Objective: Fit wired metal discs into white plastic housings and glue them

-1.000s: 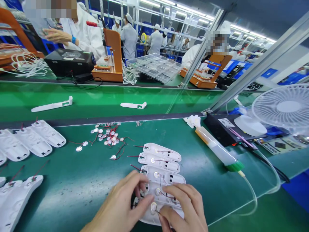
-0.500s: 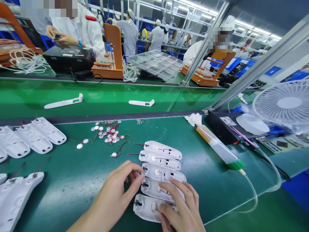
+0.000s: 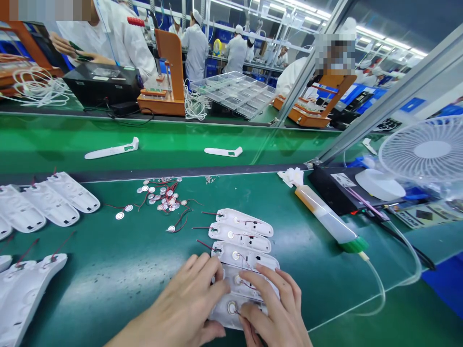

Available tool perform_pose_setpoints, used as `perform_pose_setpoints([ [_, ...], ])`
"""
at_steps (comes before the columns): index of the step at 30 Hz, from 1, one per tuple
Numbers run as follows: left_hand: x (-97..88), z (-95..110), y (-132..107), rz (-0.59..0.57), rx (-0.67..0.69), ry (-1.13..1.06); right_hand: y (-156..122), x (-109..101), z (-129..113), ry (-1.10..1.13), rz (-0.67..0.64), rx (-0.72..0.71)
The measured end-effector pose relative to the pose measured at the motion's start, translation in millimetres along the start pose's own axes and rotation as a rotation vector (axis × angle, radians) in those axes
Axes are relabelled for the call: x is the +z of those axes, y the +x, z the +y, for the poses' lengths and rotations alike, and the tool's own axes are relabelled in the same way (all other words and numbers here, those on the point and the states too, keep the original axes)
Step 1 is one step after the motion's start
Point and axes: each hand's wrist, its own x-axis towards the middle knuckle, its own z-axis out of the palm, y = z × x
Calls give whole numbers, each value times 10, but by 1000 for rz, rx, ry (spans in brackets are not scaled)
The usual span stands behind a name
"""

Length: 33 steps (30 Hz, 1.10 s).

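Observation:
A row of several white plastic shells (image 3: 242,224) with red wires lies on the green mat in front of me. Both hands rest on the nearest white shell (image 3: 222,313), which carries a round metal disc (image 3: 232,306). My left hand (image 3: 188,303) grips the shell's left end, fingers over the top and thumb below. My right hand (image 3: 277,308) lies across its right part, thumb tip pressed beside the disc on its thin wire, fingers reaching onto the shell behind it.
Loose metal discs with red wires (image 3: 162,198) lie further back. More white shells (image 3: 54,202) sit at the left. A glue syringe (image 3: 327,220) with tubing, a black box (image 3: 340,190) and a white fan (image 3: 430,149) stand right. A conveyor belt (image 3: 173,144) carries white parts (image 3: 112,150); people work beyond.
My left hand has come back from the third shell's end onto the nearest shell. The right hand stays by the disc. The parts on the conveyor have drifted right.

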Motion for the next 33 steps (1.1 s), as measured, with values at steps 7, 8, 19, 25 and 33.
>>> perform_pose_setpoints([
  [7, 23, -13, -3, 10, 10, -3, 21, 31, -7, 14, 55, -3],
  [8, 20, -11, -4, 5, 7, -7, 18, 44, -5, 22, 64, -5],
  [19, 22, 0, -12, -8, -3, -28, 39, 16, -16, 18, 14, -5],
  [25, 15, -4, -3, -23, -16, -44, 4, 115, -27, 17, 46, -51],
  [33, -74, 26, 10, -7, -90, -88, 147, -150, 92, 51, 162, 74],
])
